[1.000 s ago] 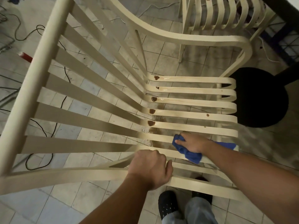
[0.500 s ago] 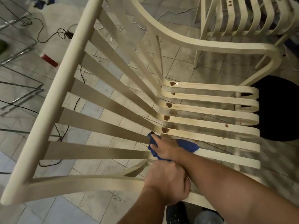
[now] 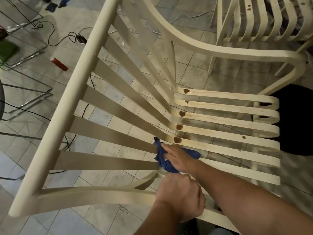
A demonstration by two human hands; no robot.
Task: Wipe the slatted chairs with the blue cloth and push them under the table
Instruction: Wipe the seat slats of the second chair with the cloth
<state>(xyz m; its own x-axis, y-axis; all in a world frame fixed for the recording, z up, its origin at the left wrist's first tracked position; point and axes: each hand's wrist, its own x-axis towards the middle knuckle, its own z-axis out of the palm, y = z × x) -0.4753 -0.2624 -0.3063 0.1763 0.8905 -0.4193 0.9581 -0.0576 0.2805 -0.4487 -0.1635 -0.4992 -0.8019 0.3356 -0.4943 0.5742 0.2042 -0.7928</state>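
Head: right hand grips blue cloth, left hand armrest.

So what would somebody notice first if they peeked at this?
Probably the big pale chair filling the middle, with dark brown spots in a row where its back meets the seat. Just below them the right hand holds a blue cloth against a slat, and the left hand grips the chair's near arm. A second chair stands at the top right.
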